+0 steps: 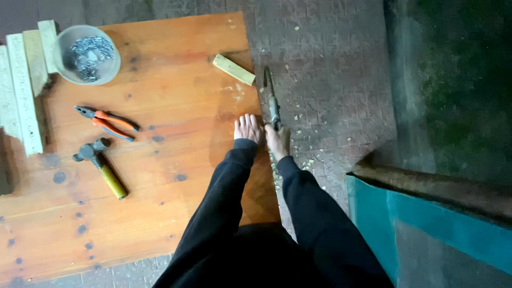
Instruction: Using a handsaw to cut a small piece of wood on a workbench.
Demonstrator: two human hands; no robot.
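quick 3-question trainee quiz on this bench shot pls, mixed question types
1. True or false: the left hand lies flat on the wooden board near its right edge.
2. What does the right hand grip? A) the hammer B) a hand saw C) the pliers
3. Fill in: the clear bowl at the board's far left corner holds a heap of metal ____.

Key: 1 true; 2 B, with the blade running along the board's edge above sawdust on the floor; 3 nails, as far as the picture shows.
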